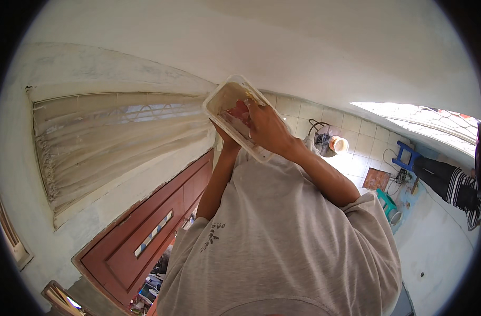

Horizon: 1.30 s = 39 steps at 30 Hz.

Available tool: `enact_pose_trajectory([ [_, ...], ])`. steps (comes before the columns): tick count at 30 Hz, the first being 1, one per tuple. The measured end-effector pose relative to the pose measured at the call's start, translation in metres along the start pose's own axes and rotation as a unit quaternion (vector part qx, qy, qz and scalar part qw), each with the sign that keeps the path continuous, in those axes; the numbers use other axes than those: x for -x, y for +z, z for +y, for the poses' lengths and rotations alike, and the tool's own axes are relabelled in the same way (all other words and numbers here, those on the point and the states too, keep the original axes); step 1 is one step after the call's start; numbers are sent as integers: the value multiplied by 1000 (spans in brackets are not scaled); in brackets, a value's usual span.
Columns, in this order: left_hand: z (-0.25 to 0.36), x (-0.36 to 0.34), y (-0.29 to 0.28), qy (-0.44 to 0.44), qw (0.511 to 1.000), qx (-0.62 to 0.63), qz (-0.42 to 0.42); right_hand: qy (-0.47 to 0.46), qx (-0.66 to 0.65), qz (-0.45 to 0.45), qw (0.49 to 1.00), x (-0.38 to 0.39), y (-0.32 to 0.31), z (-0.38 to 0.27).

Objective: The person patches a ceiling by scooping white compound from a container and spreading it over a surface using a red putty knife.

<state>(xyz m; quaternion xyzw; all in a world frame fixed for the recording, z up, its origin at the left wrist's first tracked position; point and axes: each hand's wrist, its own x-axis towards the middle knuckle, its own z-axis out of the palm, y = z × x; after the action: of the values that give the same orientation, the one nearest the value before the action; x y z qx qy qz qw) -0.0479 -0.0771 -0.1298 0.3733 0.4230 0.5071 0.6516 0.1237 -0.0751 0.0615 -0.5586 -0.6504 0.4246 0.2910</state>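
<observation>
Head view, upper centre of the frame: there's the pale tub (226, 93), held diagonally, left hand (226, 136) bracing it underneath, apparently so the right hand (271, 128) can reach inside! Right fingers curl, pinching a red piece (239, 111); left fingers hide, their spread I can't tell.

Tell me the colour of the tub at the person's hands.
The tub is off-white; the head view shows it best.

L hand (226, 138) mostly hidden, R hand (268, 125) w/ fingers bent, forearms (324, 175) fwd & angled in.
</observation>
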Motion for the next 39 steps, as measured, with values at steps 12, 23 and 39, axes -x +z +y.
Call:
enact_pose_trajectory([
  [12, 4, 5, -1, 7, 965, 261, -17, 22, -69, 18, 997, 12, -15, -9],
  [23, 33, -4, 21, -33, 944, 325, -46, 156, -373, 75, 912, 12, -82, 11],
  [39, 77, -33, 26, -95, 907, 392, -117, -47, -690, 123, 712, 22, -81, -43],
])
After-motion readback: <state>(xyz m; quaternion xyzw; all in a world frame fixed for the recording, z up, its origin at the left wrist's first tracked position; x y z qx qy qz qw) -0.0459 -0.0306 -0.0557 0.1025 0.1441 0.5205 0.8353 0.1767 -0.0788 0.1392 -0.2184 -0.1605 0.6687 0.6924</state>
